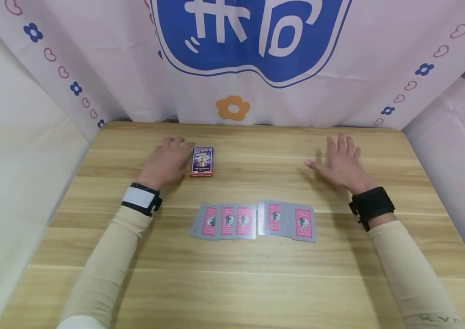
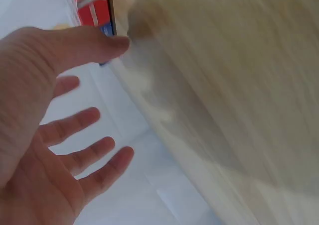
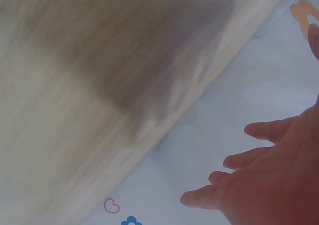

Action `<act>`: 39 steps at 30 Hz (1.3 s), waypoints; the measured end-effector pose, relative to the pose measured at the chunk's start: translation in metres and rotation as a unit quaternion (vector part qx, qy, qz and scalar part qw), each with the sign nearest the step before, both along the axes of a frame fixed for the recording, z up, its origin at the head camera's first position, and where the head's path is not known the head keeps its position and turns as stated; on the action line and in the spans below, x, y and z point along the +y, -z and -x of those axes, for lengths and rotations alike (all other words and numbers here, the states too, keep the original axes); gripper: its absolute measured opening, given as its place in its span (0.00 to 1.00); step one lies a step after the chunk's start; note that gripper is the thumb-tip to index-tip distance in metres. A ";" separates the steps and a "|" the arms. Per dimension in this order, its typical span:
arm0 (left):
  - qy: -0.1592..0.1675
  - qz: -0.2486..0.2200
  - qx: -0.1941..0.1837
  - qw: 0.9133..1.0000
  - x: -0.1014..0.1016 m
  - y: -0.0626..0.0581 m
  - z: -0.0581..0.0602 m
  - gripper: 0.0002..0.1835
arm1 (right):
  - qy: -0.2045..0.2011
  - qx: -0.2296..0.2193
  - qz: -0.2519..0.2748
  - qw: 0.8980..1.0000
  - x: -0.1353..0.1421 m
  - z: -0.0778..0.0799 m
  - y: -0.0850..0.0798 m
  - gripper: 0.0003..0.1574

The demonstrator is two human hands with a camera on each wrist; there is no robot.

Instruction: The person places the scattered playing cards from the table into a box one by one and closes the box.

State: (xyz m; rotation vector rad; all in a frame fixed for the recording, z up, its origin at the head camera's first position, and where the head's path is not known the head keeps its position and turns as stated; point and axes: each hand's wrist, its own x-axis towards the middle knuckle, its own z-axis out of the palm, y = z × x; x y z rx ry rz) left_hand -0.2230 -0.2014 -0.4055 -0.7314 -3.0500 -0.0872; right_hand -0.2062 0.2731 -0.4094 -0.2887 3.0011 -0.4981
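The wood-grain counter (image 1: 232, 288) before you fills most of the lower frame, and a white cloth (image 1: 319, 103) bearing a blue emblem (image 1: 249, 57) hangs behind it across the top. At the centre, overlapping cards (image 1: 227, 221) lie backs up in a row of two groups, red patterns inside grey borders. Your right hand (image 1: 341, 164) spreads its fingers right of centre, its grip loose and bare. Your left hand (image 1: 166, 162), left of centre, also has a slack grip, fingers extended with nothing between them. Each wrist wears a black band (image 1: 374, 205). Smallest, a blue-and-red box (image 1: 202, 160) lies just beside your left fingers, slightly above and left of centre; you cannot tell whether they touch.
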 end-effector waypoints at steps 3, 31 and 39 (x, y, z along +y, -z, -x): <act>0.028 0.015 0.011 0.999 0.009 0.004 0.002 0.35 | -0.007 -0.005 -0.003 1.000 -0.002 -0.001 0.001 0.67; 0.102 -0.001 0.033 0.994 0.059 -0.021 -0.024 0.46 | -0.165 -0.020 0.112 0.980 -0.079 -0.031 -0.019 0.42; 0.132 -0.038 0.073 0.988 0.090 -0.040 -0.057 0.42 | -0.206 -0.072 0.195 0.956 -0.106 -0.055 -0.029 0.40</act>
